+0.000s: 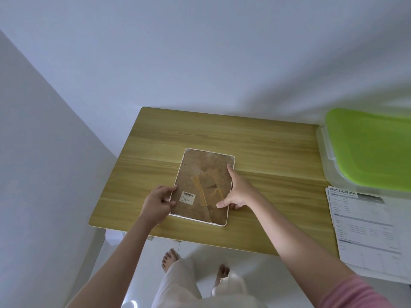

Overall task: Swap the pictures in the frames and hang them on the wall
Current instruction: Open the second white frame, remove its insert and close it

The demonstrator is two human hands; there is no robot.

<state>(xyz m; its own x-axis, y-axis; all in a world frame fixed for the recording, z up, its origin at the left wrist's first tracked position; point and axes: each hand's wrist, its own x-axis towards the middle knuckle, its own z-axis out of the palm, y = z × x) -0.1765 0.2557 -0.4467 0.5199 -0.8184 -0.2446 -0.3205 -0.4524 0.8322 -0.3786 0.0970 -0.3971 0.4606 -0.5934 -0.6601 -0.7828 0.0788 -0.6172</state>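
Note:
A white picture frame (203, 185) lies face down on the wooden table (255, 147), its brown backing board up, with a barcode label (187, 197) and a taped fold-out stand (210, 187). My left hand (159, 203) grips the frame's left edge near the lower corner, fingers curled round it. My right hand (235, 192) spans the right edge, its index finger stretched up along the rim and its thumb pressing on the backing board. No second frame or loose picture is in view.
A clear storage box with a green lid (369, 150) stands at the table's right end. Printed specification sheets (367, 230) lie in front of it. White walls close in at the back and left. My legs and bare feet (170, 260) show below the table's near edge.

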